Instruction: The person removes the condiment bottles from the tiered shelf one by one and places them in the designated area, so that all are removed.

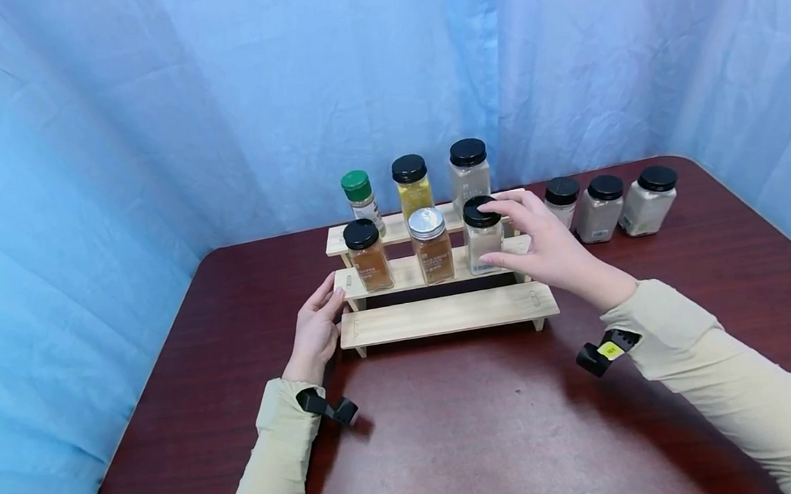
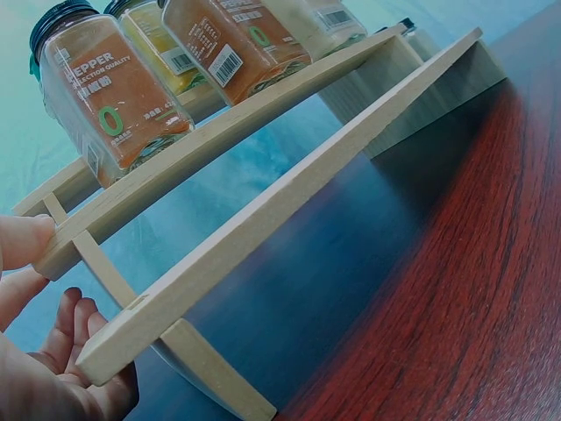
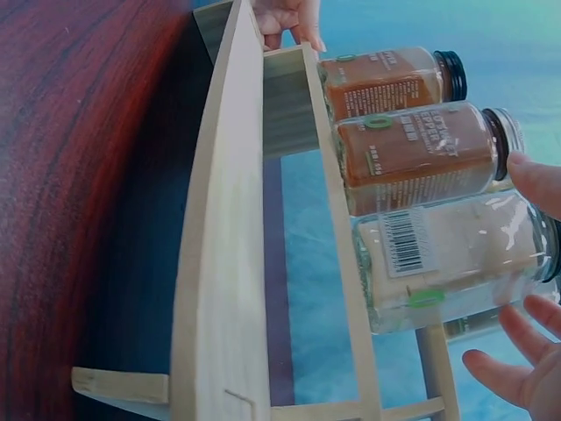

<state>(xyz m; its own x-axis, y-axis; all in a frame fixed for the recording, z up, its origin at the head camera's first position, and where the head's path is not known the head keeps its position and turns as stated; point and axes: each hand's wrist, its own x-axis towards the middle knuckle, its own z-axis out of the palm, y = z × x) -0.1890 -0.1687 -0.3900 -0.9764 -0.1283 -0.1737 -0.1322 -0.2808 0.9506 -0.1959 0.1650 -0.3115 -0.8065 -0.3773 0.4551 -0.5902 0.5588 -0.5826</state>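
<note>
A three-step wooden rack (image 1: 440, 316) stands mid-table. Its middle step carries a black-lidded orange spice jar (image 1: 367, 258), a silver-lidded brown spice jar (image 1: 431, 246) and a black-lidded white jar (image 1: 482, 243). My right hand (image 1: 512, 232) is spread round the white jar (image 3: 447, 263), one fingertip at its lid, the fingers (image 3: 517, 355) straight and apart from the glass. My left hand (image 1: 315, 327) rests with straight fingers against the left end of the rack (image 2: 289, 210), at the middle step. The lowest step is bare.
The top step holds a green-lidded jar (image 1: 361, 195), a yellow jar (image 1: 412, 187) and a pale jar (image 1: 469, 173). Three more black-lidded pale jars (image 1: 600, 206) stand on the dark red table (image 1: 461, 424) right of the rack. Blue curtain closes the back and sides.
</note>
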